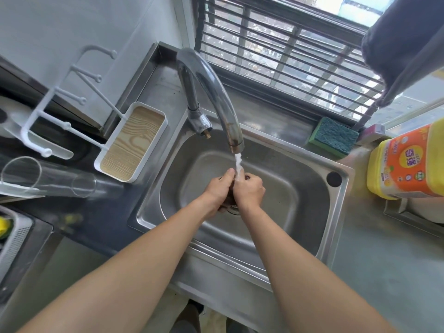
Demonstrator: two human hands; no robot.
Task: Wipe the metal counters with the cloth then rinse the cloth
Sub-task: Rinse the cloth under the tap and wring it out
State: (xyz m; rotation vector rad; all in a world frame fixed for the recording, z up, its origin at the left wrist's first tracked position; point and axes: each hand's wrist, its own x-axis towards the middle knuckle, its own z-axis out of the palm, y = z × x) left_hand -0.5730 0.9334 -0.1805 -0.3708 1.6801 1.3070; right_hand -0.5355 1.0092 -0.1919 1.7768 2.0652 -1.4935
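Two bare arms reach out over the sink (312, 227). The left hand (219, 187) and right hand (249, 191) squeeze a dark cloth (229, 200) between them, fingers curled tight. Water (238, 164) from the tap (216, 92) falls right onto their grip.

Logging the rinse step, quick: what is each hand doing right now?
Left hand: closed on the dark cloth under the tap stream.
Right hand: closed on the same cloth.

Sponge (332, 137) behind sink (276, 239), tray (131, 143) left, detergent jug (408, 164) right.
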